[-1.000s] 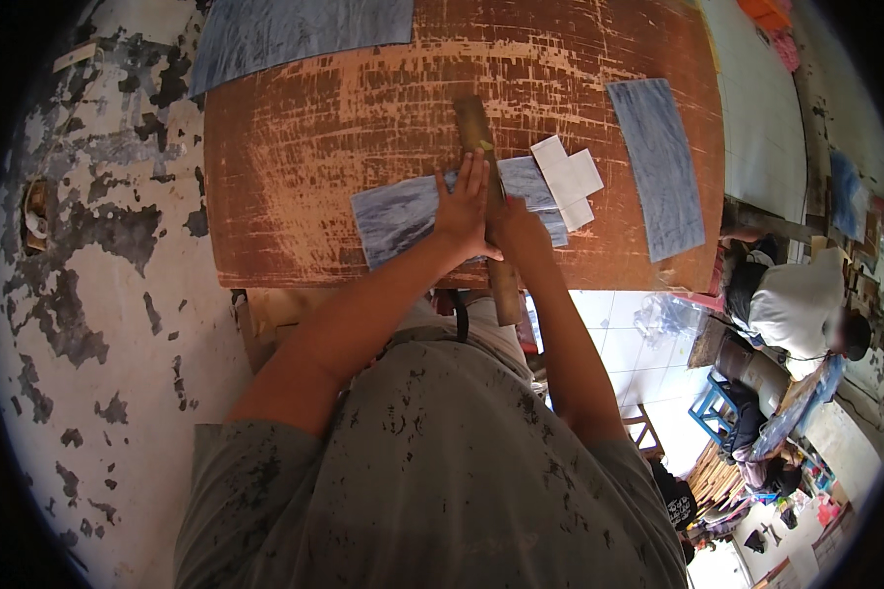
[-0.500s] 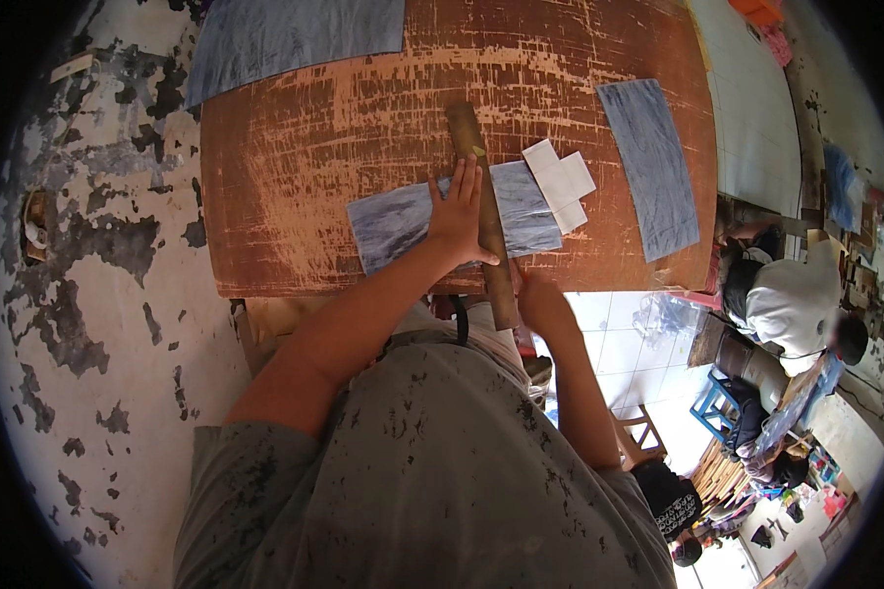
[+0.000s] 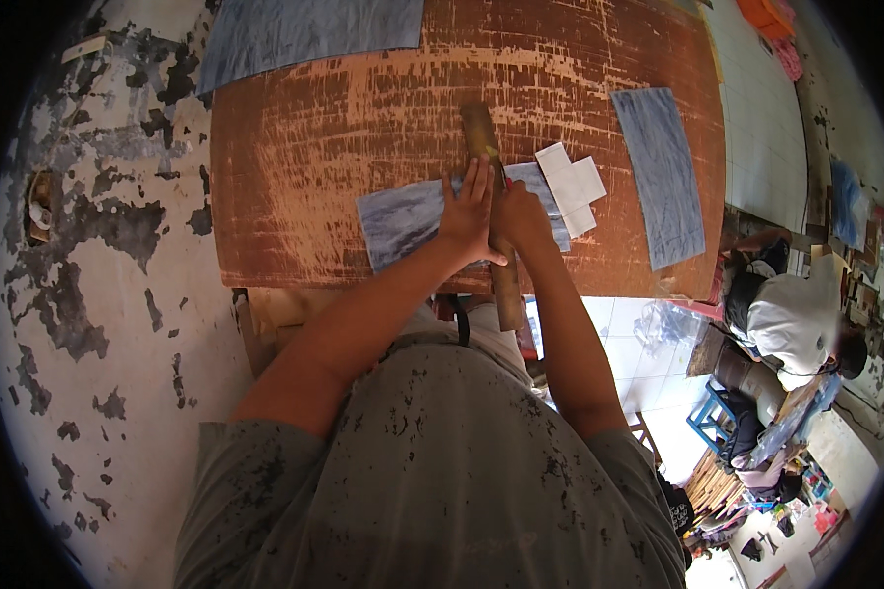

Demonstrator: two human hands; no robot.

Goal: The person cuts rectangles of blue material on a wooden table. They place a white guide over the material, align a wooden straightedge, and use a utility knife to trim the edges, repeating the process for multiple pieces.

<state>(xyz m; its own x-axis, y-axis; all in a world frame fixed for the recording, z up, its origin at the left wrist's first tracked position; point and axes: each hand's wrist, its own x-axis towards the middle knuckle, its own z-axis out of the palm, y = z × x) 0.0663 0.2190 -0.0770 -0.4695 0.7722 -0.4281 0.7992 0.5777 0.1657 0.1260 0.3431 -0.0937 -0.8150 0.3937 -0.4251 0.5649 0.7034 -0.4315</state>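
Observation:
A long brown straightedge (image 3: 506, 290) lies across a blue-grey streaked sheet (image 3: 398, 221) and juts past the table's near edge. My left hand (image 3: 469, 211) presses flat on the straightedge and sheet, fingers spread, thumb over the bar. Close by on its right side, my right hand (image 3: 526, 221) is closed round a small red tool (image 3: 508, 184), which shows only a little at the fingers; its working end is hidden. A pale cross-shaped paper template (image 3: 574, 187) rests at the sheet's right end.
The worn red-brown table (image 3: 295, 177) carries another blue-grey piece (image 3: 663, 177) at right and a larger sheet (image 3: 314, 34) at the far left. A peeling wall (image 3: 118, 324) runs along the left. At right a person in white (image 3: 791, 309) bends near a blue stool (image 3: 712, 417).
My right hand has moved from the table's near edge up along the straightedge's right side, to beside my left hand. The left hand still presses on the straightedge.

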